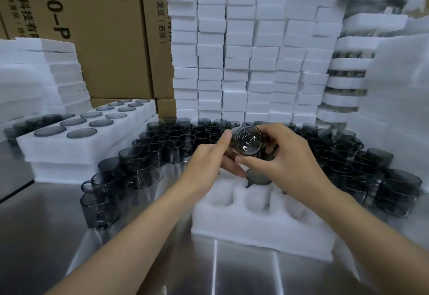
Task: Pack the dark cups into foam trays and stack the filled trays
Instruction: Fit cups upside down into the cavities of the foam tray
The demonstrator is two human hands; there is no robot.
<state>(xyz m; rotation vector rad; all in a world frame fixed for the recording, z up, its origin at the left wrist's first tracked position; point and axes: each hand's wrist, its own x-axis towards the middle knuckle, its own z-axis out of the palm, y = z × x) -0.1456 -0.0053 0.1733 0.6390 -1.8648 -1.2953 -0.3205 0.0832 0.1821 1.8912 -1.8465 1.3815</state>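
Both hands hold one dark glass cup tipped on its side, its round base facing me, above the far end of a white foam tray. My left hand pinches the cup's left side. My right hand wraps its right side. One dark cup sits in a far pocket of that tray, just under my hands; the nearer pockets hold nothing. Many loose dark cups stand in an arc on the metal table around the tray.
A filled foam tray rests on another at the left. Stacks of empty foam trays rise at the back, filled stacks at the right, cardboard boxes behind. More cups crowd the right.
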